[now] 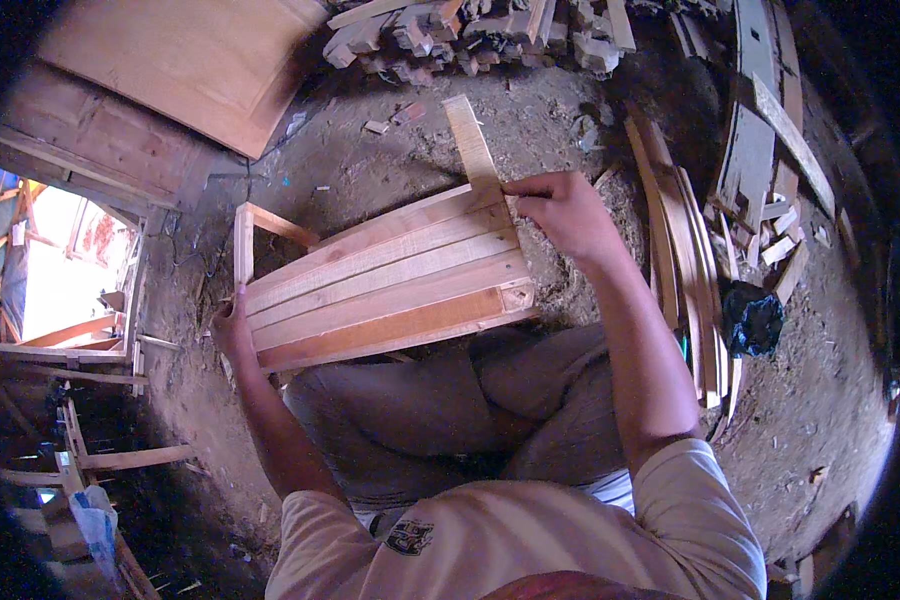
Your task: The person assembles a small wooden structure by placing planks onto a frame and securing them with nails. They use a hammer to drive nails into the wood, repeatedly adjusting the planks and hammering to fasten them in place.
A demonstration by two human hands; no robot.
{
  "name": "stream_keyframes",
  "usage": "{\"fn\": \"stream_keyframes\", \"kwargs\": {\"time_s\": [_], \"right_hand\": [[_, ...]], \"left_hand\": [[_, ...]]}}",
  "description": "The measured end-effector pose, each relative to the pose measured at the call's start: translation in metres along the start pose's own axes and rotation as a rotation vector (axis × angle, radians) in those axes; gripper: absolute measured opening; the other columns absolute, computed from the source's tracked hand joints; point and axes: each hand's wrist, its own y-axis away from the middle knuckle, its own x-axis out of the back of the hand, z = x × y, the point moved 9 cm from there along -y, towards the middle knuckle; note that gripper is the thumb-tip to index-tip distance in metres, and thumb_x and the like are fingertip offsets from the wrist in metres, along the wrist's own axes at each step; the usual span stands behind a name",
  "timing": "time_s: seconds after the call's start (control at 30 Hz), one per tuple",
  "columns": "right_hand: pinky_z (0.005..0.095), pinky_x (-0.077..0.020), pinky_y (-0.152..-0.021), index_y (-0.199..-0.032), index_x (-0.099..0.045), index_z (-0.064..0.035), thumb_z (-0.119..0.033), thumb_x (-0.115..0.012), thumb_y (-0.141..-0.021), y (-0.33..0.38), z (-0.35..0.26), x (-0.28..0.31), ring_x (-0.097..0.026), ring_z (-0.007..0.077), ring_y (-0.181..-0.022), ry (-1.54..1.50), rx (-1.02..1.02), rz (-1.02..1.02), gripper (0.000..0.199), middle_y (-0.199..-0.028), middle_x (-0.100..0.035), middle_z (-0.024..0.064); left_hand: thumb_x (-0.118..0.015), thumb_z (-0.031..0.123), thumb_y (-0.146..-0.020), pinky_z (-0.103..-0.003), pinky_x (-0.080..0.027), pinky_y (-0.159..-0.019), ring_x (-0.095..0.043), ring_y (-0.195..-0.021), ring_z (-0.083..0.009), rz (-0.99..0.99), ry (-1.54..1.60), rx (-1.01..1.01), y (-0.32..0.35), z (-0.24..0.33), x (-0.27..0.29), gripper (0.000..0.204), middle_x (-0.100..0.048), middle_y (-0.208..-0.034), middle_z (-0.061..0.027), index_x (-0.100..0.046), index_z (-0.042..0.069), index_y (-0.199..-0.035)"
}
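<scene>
A slatted wooden frame (390, 255) of pale planks lies across in front of my knees, with a more orange board along its near side. From its far right corner a flat wooden strip (467, 135) sticks out away from me. An upright piece (243, 245) stands at its left end, joined to a slanting strip (283, 226). My left hand (232, 325) is closed on the frame's left end, its fingers partly hidden. At the far right corner, beside the base of the strip, my right hand (565, 212) pinches the frame's edge between thumb and bent fingers.
Long boards (675, 260) lie on the dirt floor to my right, next to a black plastic bag (752, 318). A pile of wood offcuts (470, 35) is at the back. A large wooden panel (185, 60) stands far left, above a bright opening (70, 265).
</scene>
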Motion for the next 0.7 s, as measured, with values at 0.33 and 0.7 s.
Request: {"fn": "stream_keyframes", "kwargs": {"time_s": [0.33, 0.7], "right_hand": [[0.0358, -0.0563, -0.08, -0.11, -0.073, 0.0032, -0.009, -0.072, -0.083, -0.008, -0.003, 0.011, -0.073, 0.0222, -0.085, -0.015, 0.079, 0.106, 0.03, -0.094, -0.076, 0.019], [0.0278, -0.051, -0.067, -0.102, -0.067, -0.0006, -0.004, -0.072, -0.092, -0.029, 0.012, 0.005, -0.063, 0.0102, -0.074, -0.278, 0.098, 0.163, 0.012, -0.085, -0.071, 0.0042]], "left_hand": [[-0.067, 0.075, -0.081, -0.048, -0.053, -0.09, -0.072, -0.098, -0.0355, -0.062, 0.172, -0.06, 0.012, 0.016, 0.003, 0.08, -0.076, -0.104, -0.0202, -0.077, 0.0, -0.107], [-0.07, 0.07, -0.082, -0.046, -0.054, -0.088, -0.072, -0.096, -0.0355, -0.07, 0.063, 0.02, 0.032, 0.039, 0.008, 0.077, -0.076, -0.101, -0.0215, -0.076, -0.003, -0.104]]}}
